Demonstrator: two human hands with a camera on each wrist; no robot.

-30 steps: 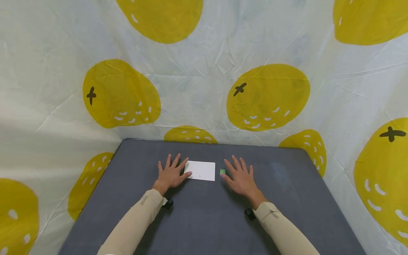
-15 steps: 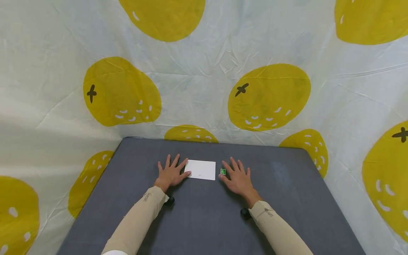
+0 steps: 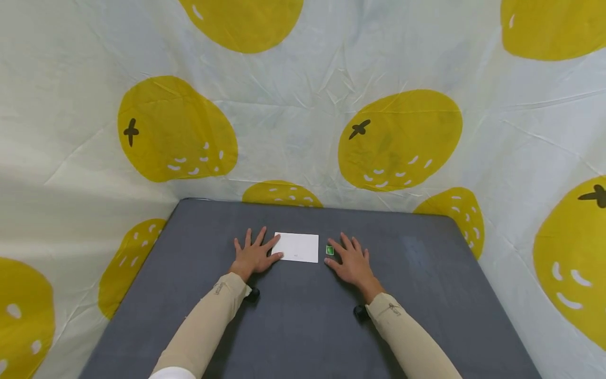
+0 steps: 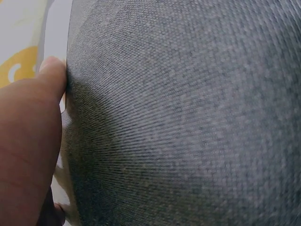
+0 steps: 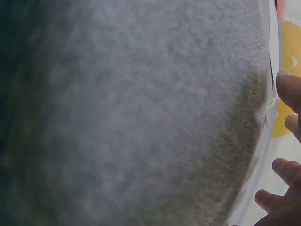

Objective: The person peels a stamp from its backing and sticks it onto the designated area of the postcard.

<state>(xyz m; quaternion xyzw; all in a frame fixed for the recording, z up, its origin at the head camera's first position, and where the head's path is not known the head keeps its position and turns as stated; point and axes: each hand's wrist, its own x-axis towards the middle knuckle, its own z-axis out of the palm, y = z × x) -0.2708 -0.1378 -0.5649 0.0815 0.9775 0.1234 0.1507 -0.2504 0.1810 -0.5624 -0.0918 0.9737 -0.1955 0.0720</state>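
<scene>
Card (image 3: 299, 247) lies on the bench (image 3: 303, 316), the spread left hand (image 3: 252, 259) overlapping its left edge, while the right hand (image 3: 354, 266), also spread, has edged inward, leaving the green square (image 3: 330, 250) ungripped but seemingly well placed between thumb and forefinger.

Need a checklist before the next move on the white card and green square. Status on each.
1. Left hand at the white card: ok, its thumb lies over the card's lower left corner.
2. Green square apart from the card: ok, a strip of table shows between them.
3. Right hand beside the green square: ok.
4. Green square pinched: not ok, fingers are spread.
5. Small mark near the card's lower edge readable: cannot tell, too small.
</scene>
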